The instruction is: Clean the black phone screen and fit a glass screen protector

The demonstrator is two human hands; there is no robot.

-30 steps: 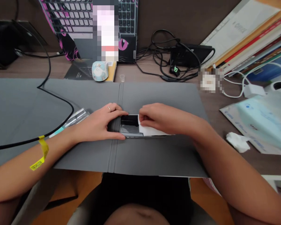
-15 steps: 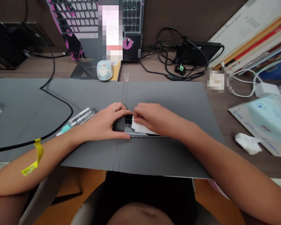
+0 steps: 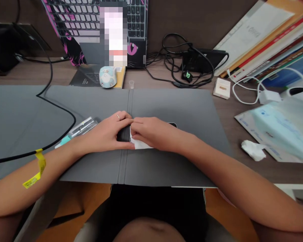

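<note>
A flat phone lies lengthwise on the grey desk mat (image 3: pixel 192 161). Its rounded dark corner shows as the phone (image 3: pixel 173 125) just past my right hand (image 3: pixel 151 132). That hand is closed over a folded white wipe (image 3: pixel 142 144), pressed onto the screen at the left end. Most of the screen is hidden under hand and wipe. My left hand (image 3: pixel 107 132) steadies the phone's left end, thumb on the near edge and index finger on the far edge. Beside my left wrist rests a clear plastic pack (image 3: pixel 84 126) with a teal end, partly covered by my forearm.
A laptop (image 3: pixel 88 50) stands behind the mat, with a light-blue patterned object (image 3: pixel 107 77) before it. Black cables (image 3: pixel 166 64), a small white box (image 3: pixel 221 88), a crumpled tissue (image 3: pixel 254 150) and a wipes pack (image 3: pixel 280 127) lie rightward. A black cable (image 3: pixel 65 106) crosses the mat at left.
My right hand has slid the wipe leftward along the screen to the phone's left end, close to my left hand. The phone's right corner has come into sight. My left hand keeps its hold.
</note>
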